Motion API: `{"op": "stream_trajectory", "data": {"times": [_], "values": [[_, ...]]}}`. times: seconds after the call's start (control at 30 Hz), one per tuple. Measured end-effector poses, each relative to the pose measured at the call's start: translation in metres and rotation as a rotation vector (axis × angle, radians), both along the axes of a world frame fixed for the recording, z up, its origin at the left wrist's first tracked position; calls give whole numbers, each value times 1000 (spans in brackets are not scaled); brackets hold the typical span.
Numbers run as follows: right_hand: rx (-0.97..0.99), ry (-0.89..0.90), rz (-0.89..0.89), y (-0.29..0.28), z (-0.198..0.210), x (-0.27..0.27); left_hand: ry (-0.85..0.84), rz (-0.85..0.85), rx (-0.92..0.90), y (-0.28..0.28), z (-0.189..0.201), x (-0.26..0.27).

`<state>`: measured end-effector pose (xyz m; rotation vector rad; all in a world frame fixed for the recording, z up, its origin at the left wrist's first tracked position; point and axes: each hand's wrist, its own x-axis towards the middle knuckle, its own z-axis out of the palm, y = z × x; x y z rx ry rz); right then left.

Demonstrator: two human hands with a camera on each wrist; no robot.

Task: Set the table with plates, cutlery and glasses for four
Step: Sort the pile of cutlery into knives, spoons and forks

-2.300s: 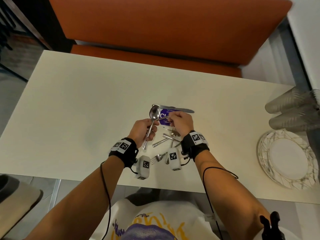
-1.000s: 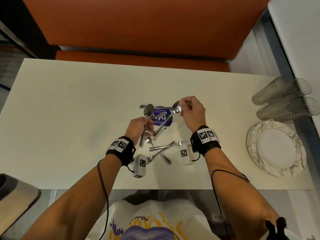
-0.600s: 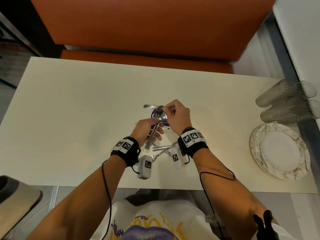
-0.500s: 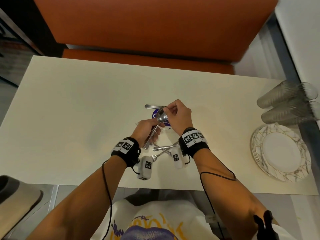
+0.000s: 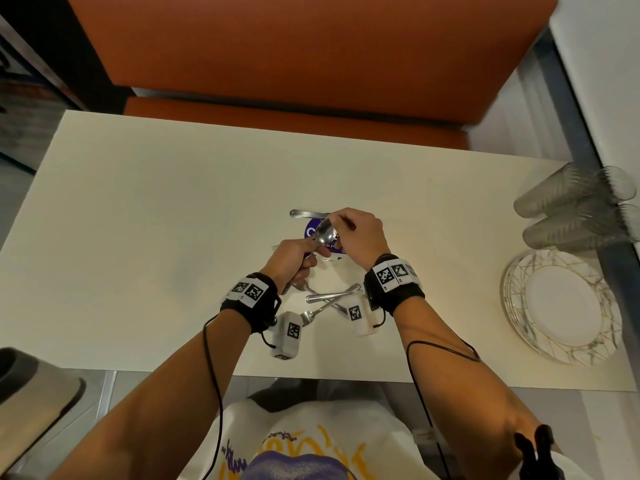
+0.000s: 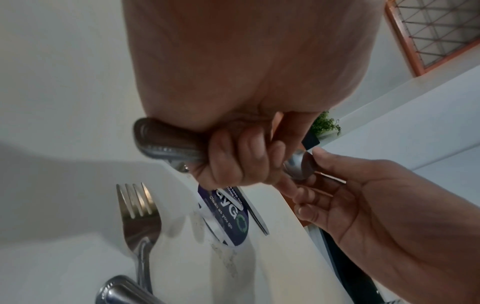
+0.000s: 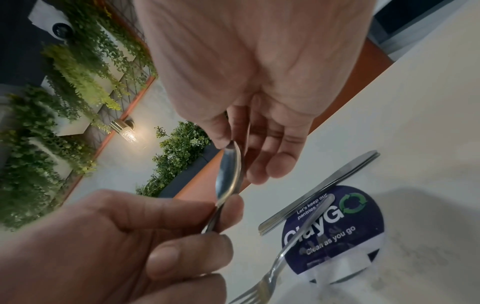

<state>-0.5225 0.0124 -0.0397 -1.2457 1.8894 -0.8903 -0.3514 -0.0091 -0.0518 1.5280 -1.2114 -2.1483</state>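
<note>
My left hand (image 5: 301, 256) grips the handles of the spoons (image 5: 325, 233) in a fist above the table (image 5: 156, 209); their handle ends (image 6: 161, 144) stick out below the curled fingers. My right hand (image 5: 337, 225) pinches the tip of the spoon bowl (image 7: 228, 174) between thumb and finger. Two knives (image 7: 324, 189) lie side by side just beyond, on a round purple sticker (image 7: 337, 222). A fork (image 6: 137, 211) and more cutlery (image 5: 329, 299) lie crossed on the table under my wrists.
A stack of white plates with gold lines (image 5: 561, 306) sits at the table's right edge. Clear glasses (image 5: 571, 209) lie on their sides behind the plates. An orange bench (image 5: 294, 64) runs along the far side.
My right hand brought its spoon from the right over to the left hand, and the spoon bowls are now together. The hands have barely moved in the last half second.
</note>
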Motion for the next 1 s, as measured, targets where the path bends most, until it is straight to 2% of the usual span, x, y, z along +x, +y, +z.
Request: {"op": "stream_trajectory", "data": {"times": [0.13,0.23,0.33,0.5,0.77,1.0], "values": [[13,6,8,-5,-1,-10,-28,-37,-71,-6,0,-1],[22,-38,-23,-9,0,-18,-182,-162,-310,-15,-1,-5],[28,-98,-129,-13,-4,-27,-329,-233,-530,-27,-7,-6],[63,-138,-287,-14,-22,-39,-405,-302,-771,-43,-20,-10],[185,-151,-323,-6,-49,-61,-439,-419,-754,-53,-47,-37],[236,-111,-314,-5,-62,-66,-441,-482,-764,-55,-62,-35]]}}
